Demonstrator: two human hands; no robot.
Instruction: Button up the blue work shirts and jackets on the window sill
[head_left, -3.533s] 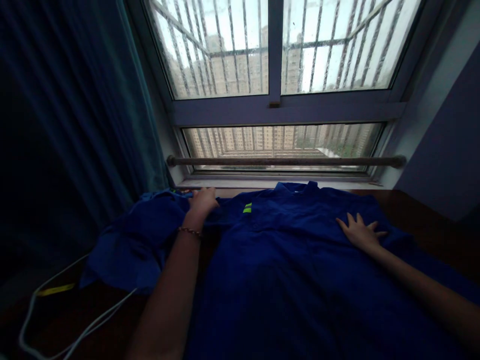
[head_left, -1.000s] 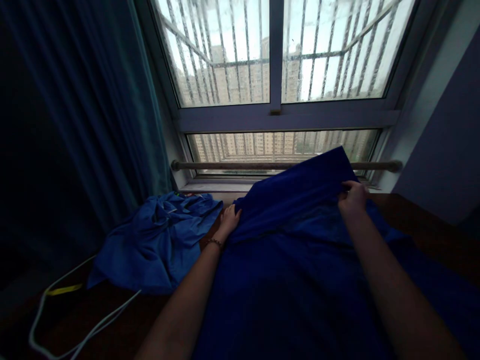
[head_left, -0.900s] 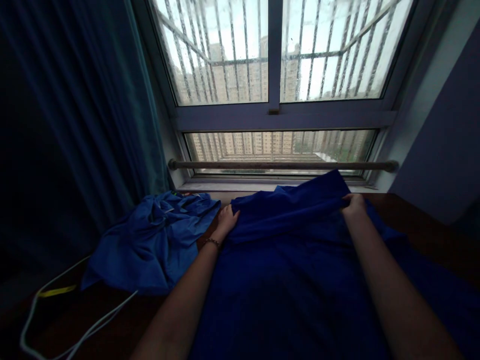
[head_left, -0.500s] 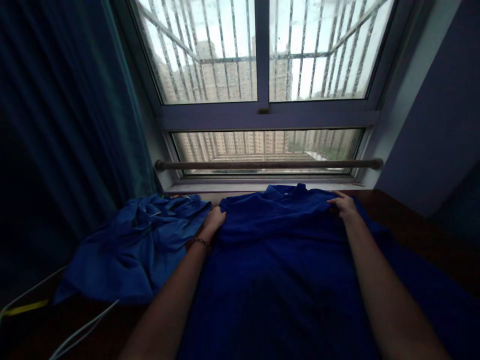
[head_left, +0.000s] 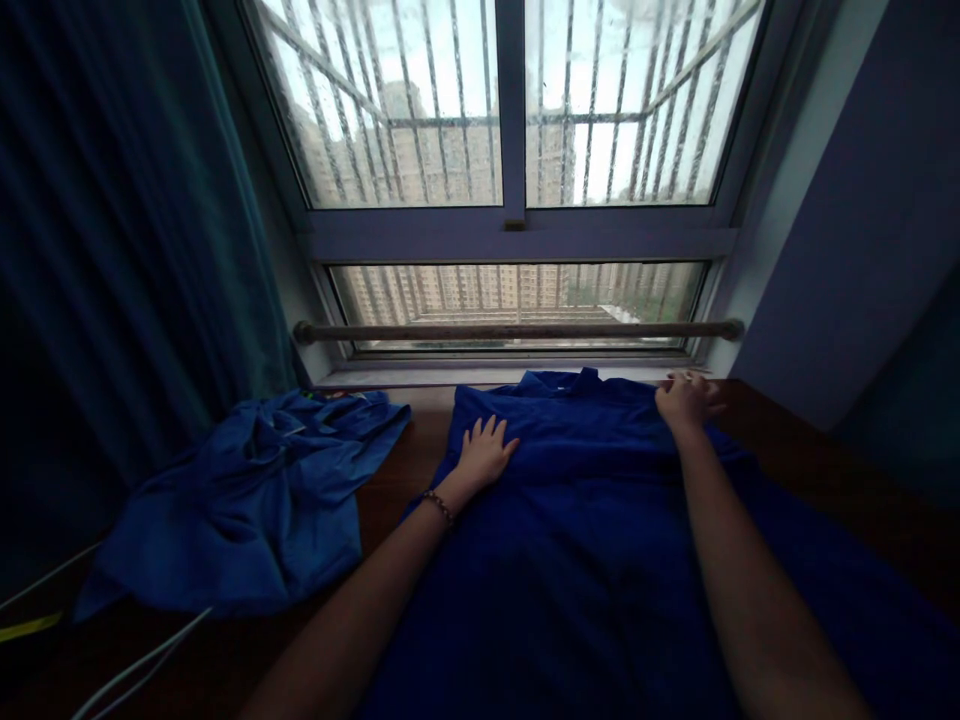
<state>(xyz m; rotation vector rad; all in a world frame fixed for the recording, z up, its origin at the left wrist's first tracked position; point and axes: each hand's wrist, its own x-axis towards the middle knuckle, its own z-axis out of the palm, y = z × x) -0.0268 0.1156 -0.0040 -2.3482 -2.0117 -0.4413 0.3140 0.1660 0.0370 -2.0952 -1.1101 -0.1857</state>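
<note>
A dark blue shirt [head_left: 570, 520] lies spread out in front of me, its collar [head_left: 559, 380] toward the window. My left hand [head_left: 485, 455], with a beaded bracelet [head_left: 439, 507] at the wrist, rests on the shirt's upper left part, fingers spread. At the upper right shoulder of the shirt is my right hand [head_left: 686, 402]; its fingers are apart and partly bent, and I see no cloth gripped in them. A lighter blue crumpled garment [head_left: 255, 520] lies to the left, apart from the shirt.
Beyond the shirt is a window with a horizontal rail [head_left: 517, 332] across its lower pane. A blue curtain [head_left: 150, 220] hangs at the left. White cables [head_left: 142, 660] and a yellow strip [head_left: 30, 628] lie at the lower left on the dark wooden surface [head_left: 394, 500].
My left hand has let go of the shirt's left edge and moved right onto the cloth, fingers spreading. My right hand has loosened at the right shoulder. The view has shifted slightly.
</note>
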